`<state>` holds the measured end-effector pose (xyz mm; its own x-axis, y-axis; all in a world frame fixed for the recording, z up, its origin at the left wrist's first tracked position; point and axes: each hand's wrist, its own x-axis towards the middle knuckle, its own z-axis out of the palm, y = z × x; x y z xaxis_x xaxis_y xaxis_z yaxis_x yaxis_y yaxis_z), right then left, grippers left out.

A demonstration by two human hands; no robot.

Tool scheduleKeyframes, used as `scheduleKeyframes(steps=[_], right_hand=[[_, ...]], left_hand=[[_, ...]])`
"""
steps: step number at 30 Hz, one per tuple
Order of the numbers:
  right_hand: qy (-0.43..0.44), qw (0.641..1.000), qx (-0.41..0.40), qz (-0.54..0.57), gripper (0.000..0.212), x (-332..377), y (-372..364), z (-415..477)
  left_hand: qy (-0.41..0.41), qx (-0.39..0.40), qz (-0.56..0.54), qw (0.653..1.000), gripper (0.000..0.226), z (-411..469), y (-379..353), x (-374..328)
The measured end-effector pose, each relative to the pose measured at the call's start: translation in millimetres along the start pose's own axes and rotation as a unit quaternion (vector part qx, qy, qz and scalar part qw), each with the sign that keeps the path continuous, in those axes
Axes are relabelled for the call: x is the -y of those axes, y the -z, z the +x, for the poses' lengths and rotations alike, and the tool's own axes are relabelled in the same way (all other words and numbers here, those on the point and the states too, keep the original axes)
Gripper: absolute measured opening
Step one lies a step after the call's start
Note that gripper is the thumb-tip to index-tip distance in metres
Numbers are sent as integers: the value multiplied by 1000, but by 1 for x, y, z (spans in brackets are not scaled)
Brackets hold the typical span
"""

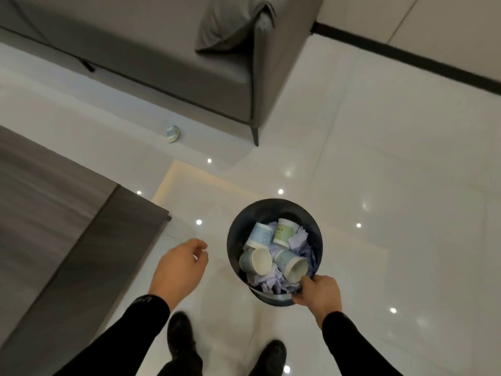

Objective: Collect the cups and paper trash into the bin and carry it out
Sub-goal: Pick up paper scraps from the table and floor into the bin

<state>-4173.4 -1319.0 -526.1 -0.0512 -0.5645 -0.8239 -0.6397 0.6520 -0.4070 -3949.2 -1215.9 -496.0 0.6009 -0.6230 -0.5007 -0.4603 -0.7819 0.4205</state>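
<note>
Head view. We hold a dark round bin (235, 240) by its near rim with our right hand (318, 293), fingers closed over the edge. The bin hangs above the glossy white tile floor (379, 158), in front of our two black shoes (180, 337).

Inside the bin we count four paper cups: a light blue cup (259, 234) and a green cup (284, 231) toward the far side, a grey-blue cup (254, 260) and another blue cup (291, 267) nearer us with mouths facing up. Crumpled lilac paper (298, 240) fills the gaps around them.

Our left hand (180, 263) hovers to the left of the bin, apart from it, fingers loosely curled and holding nothing.

One more cup (172, 133) lies on the floor well beyond, just beside the front edge of the grey sofa (162, 50). A grey cushion (230, 20) leans in the sofa's corner. A dark wood-grain surface (40, 199) fills the left.
</note>
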Motion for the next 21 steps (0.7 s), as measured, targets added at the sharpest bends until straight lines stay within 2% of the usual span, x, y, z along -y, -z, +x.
scheduleKeyframes(steps=[2,8,10,15,21], right_hand=[[-4,1000,-4,18,16,31,-15,7],[34,999,-3,-24,24,137,-77,51],[41,998,3,-39,20,177,-103,63],[86,978,22,-189,7,274,-165,77],[92,966,80,-230,14,377,-241,85]], left_hand=[[5,-25,-18,1000,24,21,19,2],[21,-46,-70,996,24,112,75,17],[23,-47,-85,995,24,148,97,23],[51,-54,-135,988,23,212,159,45],[118,-70,-155,978,24,272,218,80]])
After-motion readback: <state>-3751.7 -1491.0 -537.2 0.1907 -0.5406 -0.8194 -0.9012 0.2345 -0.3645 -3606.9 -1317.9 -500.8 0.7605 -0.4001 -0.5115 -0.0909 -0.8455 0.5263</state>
